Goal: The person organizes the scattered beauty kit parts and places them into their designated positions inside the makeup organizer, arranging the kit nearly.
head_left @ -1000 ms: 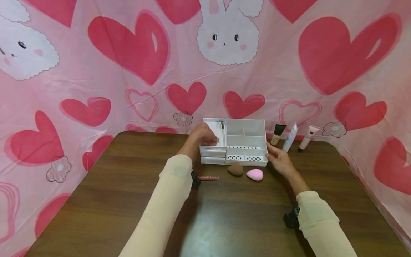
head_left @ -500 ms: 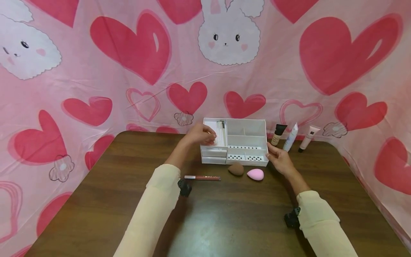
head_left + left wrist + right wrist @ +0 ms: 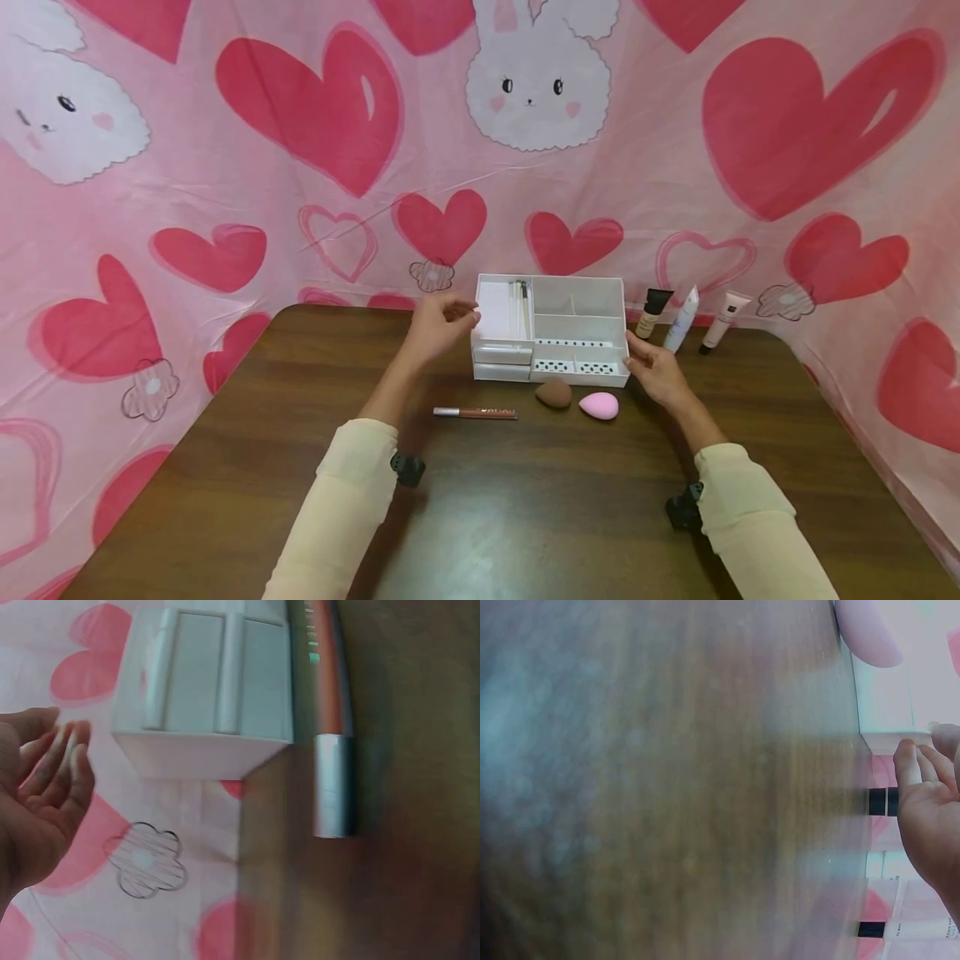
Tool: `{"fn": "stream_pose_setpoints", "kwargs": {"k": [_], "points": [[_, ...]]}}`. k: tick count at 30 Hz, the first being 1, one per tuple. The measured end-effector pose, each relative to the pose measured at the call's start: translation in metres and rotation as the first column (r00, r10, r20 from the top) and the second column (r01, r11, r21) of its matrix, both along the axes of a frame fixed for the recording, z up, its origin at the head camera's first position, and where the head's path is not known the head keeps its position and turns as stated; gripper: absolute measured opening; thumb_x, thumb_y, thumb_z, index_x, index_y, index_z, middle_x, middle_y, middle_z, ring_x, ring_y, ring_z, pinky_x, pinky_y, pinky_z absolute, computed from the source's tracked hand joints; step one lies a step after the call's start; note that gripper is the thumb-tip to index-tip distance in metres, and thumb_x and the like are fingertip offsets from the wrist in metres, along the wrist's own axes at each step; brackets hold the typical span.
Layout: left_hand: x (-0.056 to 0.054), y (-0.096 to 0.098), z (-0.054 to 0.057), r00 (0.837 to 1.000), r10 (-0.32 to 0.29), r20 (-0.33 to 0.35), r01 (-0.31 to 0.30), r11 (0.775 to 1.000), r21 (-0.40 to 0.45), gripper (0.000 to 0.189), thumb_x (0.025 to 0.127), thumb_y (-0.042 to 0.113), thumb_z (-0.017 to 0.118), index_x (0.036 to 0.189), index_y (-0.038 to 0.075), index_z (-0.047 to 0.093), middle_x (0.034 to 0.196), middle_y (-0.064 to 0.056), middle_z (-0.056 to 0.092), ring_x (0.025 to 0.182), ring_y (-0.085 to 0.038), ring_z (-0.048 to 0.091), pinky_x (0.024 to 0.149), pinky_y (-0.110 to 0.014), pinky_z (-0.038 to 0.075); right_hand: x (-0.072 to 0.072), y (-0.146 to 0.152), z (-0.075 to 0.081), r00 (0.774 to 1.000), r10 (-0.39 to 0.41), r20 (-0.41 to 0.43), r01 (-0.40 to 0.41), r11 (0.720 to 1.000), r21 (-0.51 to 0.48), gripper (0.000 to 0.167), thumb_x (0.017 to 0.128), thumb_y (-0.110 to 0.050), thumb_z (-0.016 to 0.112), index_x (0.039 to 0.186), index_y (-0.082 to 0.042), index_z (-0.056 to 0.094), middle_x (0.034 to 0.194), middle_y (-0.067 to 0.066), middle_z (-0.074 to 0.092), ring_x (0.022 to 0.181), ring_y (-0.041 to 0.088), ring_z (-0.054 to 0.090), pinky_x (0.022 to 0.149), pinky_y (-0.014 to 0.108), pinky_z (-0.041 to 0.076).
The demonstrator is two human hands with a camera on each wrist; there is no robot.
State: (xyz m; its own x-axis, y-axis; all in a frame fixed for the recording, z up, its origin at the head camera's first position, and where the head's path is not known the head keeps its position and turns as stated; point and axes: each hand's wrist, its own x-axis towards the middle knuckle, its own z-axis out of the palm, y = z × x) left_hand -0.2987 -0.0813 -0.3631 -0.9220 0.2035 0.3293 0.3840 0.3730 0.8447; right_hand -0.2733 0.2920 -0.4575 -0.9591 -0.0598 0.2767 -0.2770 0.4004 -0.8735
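Note:
A white makeup organizer (image 3: 578,298) with compartments and two small drawers (image 3: 502,357) stands at the table's back. Several slim makeup brushes (image 3: 524,308) lie in its upper left compartment. My left hand (image 3: 442,323) is in the air just off the organizer's left side, fingers loosely bent, holding nothing; the left wrist view shows this hand (image 3: 49,802) apart from the white box. My right hand (image 3: 657,372) rests its fingertips and thumb against the organizer's right side, near the front corner. A brown beauty sponge (image 3: 553,393) and a pink beauty sponge (image 3: 599,406) lie before it.
Left of the sponges lies a slim reddish-brown lettered tube (image 3: 480,413) with a silver end. Behind my right hand stand a black-capped tube (image 3: 650,315), a white tube (image 3: 682,321) and a pink tube (image 3: 723,323). A pink heart-print cloth (image 3: 337,167) hangs behind the wooden table (image 3: 525,500).
My left hand has drawn back leftward out of the brush compartment, uncovering the brushes and the slim tube's silver end. My right hand has stayed at the organizer's side.

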Motion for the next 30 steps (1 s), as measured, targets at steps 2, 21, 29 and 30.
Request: {"fn": "stream_pose_setpoints", "kwargs": {"k": [2, 21, 29, 30], "points": [[0.002, -0.001, -0.007, 0.999, 0.041, -0.018, -0.04, 0.998, 0.043, 0.025, 0.09, 0.006, 0.073, 0.112, -0.006, 0.073, 0.105, -0.024, 0.076, 0.091, -0.028, 0.073, 0.082, -0.027, 0.06, 0.0, 0.001, 0.001, 1.0, -0.001, 0.002, 0.001, 1.0, 0.007, 0.052, 0.096, 0.011, 0.056, 0.145, 0.017, 0.039, 0.147, 0.036, 0.039, 0.107, -0.023, 0.046, 0.085, -0.006, 0.04], [-0.012, -0.001, -0.05, 0.962, -0.225, 0.155, 0.205, 0.969, 0.136, 0.057, 0.101, 0.0, 0.055, 0.152, -0.011, 0.033, 0.159, -0.027, 0.038, 0.141, -0.039, 0.048, 0.118, -0.048, 0.04, 0.003, 0.0, 0.003, 0.998, -0.021, 0.055, 0.019, 0.999, 0.04, 0.054, 0.097, 0.007, 0.056, 0.148, 0.013, 0.038, 0.15, 0.033, 0.04, 0.111, -0.019, 0.048, 0.085, -0.006, 0.04], [-0.019, 0.0, -0.049, 0.95, -0.257, 0.179, 0.23, 0.96, 0.16, 0.059, 0.102, 0.002, 0.049, 0.155, -0.009, 0.027, 0.165, -0.024, 0.028, 0.155, -0.034, 0.028, 0.129, -0.047, 0.023, 0.002, 0.0, 0.003, 0.998, -0.023, 0.06, 0.02, 0.999, 0.045, 0.054, 0.098, 0.007, 0.056, 0.148, 0.013, 0.037, 0.151, 0.033, 0.039, 0.119, -0.011, 0.05, 0.086, -0.006, 0.039], [-0.02, 0.0, -0.049, 0.947, -0.268, 0.176, 0.239, 0.956, 0.169, 0.059, 0.102, 0.001, 0.048, 0.155, -0.011, 0.025, 0.165, -0.025, 0.026, 0.155, -0.035, 0.026, 0.13, -0.047, 0.021, 0.002, 0.0, 0.003, 0.998, -0.028, 0.056, 0.025, 0.998, 0.055, 0.054, 0.098, 0.007, 0.056, 0.148, 0.013, 0.038, 0.151, 0.033, 0.04, 0.123, -0.004, 0.052, 0.086, -0.006, 0.04]]}}
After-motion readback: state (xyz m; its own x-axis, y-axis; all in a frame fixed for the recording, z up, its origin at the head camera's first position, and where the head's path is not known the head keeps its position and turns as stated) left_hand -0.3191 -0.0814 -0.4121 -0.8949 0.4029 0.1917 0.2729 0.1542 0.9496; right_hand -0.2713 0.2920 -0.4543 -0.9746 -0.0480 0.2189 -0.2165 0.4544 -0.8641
